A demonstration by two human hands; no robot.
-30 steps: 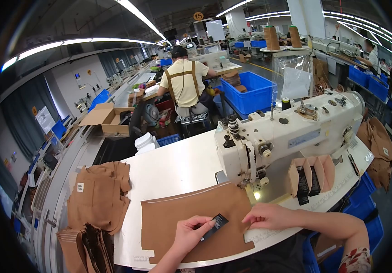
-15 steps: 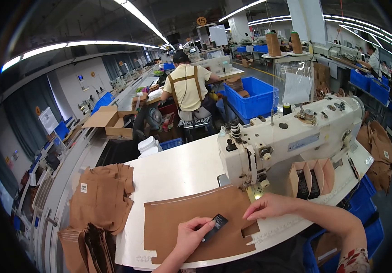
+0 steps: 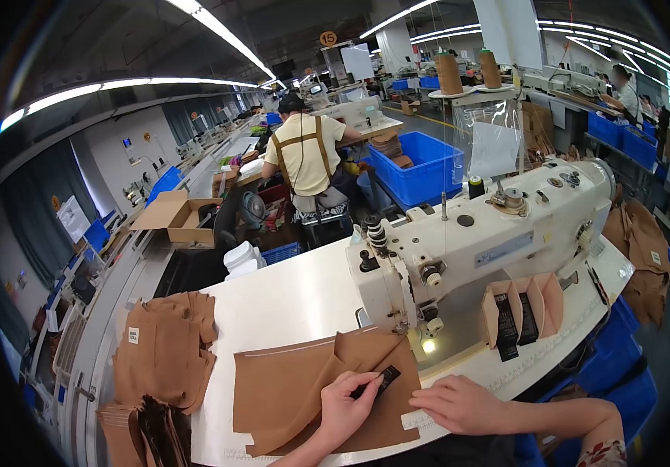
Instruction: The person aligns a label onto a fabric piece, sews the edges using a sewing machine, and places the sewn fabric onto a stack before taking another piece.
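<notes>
A flat brown fabric piece lies on the white sewing table, with a raised fold across its middle. My left hand rests over this piece, thumb and fingers pinched on a small black label with pale print. At the right edge of the fabric, beside its notched corner, my right hand has its fingertips closed on the brown edge. Just beyond both hands stands the white sewing machine, its needle area lit.
A divided holder with more black labels stands right of the needle. Stacked brown pieces lie at the left table edge; others hang at right. Blue bins and a seated co-worker are ahead.
My right hand has come down from near the needle to the fabric's right edge. The fabric has shifted toward me and buckled into a fold. My left hand keeps the label.
</notes>
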